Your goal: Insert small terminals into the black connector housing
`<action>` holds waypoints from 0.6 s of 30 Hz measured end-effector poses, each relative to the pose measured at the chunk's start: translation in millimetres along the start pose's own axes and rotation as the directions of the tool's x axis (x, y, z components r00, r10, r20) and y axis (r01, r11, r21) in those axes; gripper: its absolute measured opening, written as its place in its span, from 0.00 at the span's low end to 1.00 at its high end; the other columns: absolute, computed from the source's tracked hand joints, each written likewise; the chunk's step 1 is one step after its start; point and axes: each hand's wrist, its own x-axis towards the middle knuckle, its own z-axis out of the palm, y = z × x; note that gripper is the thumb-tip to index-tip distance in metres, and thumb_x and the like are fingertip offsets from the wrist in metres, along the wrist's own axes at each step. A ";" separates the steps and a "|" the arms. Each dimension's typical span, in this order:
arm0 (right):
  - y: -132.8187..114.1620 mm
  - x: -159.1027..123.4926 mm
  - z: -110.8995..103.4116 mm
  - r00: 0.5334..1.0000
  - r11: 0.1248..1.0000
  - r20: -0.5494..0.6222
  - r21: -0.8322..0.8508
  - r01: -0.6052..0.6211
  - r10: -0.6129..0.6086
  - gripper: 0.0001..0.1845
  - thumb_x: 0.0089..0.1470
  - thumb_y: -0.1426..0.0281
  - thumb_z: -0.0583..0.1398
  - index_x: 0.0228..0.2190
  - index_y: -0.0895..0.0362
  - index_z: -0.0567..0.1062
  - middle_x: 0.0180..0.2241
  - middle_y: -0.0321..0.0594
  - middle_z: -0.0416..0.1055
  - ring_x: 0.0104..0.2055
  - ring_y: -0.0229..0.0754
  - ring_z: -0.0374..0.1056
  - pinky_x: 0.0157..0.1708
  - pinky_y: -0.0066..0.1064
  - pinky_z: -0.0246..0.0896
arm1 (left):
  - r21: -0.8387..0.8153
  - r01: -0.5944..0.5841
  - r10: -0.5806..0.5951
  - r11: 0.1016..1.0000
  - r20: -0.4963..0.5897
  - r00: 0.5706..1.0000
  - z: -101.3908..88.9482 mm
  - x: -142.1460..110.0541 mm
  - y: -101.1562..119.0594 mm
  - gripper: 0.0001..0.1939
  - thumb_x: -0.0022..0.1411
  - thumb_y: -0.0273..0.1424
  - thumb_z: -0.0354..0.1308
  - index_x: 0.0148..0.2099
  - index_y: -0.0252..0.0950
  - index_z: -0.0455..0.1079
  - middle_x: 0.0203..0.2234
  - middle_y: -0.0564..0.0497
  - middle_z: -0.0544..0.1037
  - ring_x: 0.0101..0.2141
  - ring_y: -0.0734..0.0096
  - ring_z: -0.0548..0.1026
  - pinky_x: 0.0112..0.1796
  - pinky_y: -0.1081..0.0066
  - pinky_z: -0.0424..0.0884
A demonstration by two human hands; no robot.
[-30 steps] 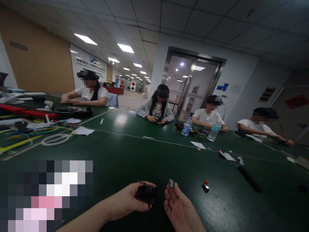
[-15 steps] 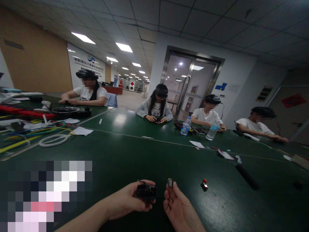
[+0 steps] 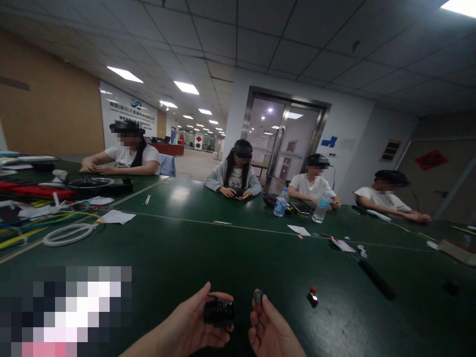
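Observation:
In the head view my left hand (image 3: 195, 322) grips a black box-like device (image 3: 219, 311), its fingers wrapped around the back and underside. The upper face of the device shows small metallic parts, too dark to make out. Beside it, my right hand (image 3: 273, 327) pinches a small dark piece with a pale grey face (image 3: 259, 297) between thumb and fingertips. A short gap separates the two held things. To the right of my right hand, a small red, black and silver part (image 3: 313, 296) lies on the green table (image 3: 178, 263).
A black-handled tool (image 3: 376, 279) lies at the right. Two water bottles (image 3: 281, 203) stand farther back. Cables, a coiled white tube (image 3: 69, 234) and papers crowd the left side. Several people with headsets sit across the table. A pixelated patch covers the lower left.
The whole view has shifted, with the scene sitting lower and slightly left. My left thumb has lifted and my left fingers have opened somewhat around the device. My right hand keeps its pinch.

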 end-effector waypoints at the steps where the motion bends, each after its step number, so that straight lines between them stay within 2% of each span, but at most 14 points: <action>1: -0.4 1.6 -1.6 1.000 1.000 0.008 -0.002 -0.017 0.017 0.17 0.31 0.67 0.68 0.29 0.55 0.74 0.23 0.30 0.73 0.21 0.30 0.66 0.21 0.22 0.57 | 0.005 -0.006 0.006 1.000 -0.011 1.000 -0.3 0.3 -0.7 0.31 0.52 0.53 0.49 0.47 0.32 0.62 0.29 0.44 0.75 0.32 0.62 0.74 0.38 0.64 0.61; 5: -2.1 5.6 -6.4 0.997 0.998 0.041 0.006 -0.062 0.062 0.16 0.33 0.68 0.68 0.29 0.54 0.74 0.23 0.31 0.74 0.22 0.32 0.67 0.21 0.24 0.58 | 0.031 -0.008 0.009 0.999 -0.033 0.999 -3.2 2.6 -3.0 0.32 0.52 0.54 0.49 0.47 0.32 0.62 0.30 0.44 0.75 0.32 0.62 0.74 0.38 0.64 0.62; 11: -1.9 6.2 -5.9 0.998 0.999 0.045 -0.002 -0.044 0.044 0.16 0.33 0.69 0.68 0.29 0.55 0.74 0.23 0.30 0.74 0.22 0.32 0.67 0.21 0.23 0.59 | 0.032 0.034 -0.032 0.999 -0.058 0.998 -5.8 5.3 -3.3 0.30 0.50 0.54 0.51 0.46 0.34 0.62 0.34 0.44 0.73 0.34 0.61 0.74 0.36 0.65 0.63; 18: 3.0 5.2 -1.3 0.999 0.999 -0.001 0.014 0.045 -0.045 0.16 0.33 0.68 0.68 0.29 0.56 0.73 0.24 0.32 0.75 0.23 0.31 0.69 0.19 0.21 0.58 | 0.031 0.030 -0.025 0.999 -0.136 0.990 -8.1 6.2 -4.3 0.27 0.50 0.51 0.54 0.42 0.34 0.65 0.35 0.45 0.73 0.34 0.61 0.75 0.34 0.67 0.66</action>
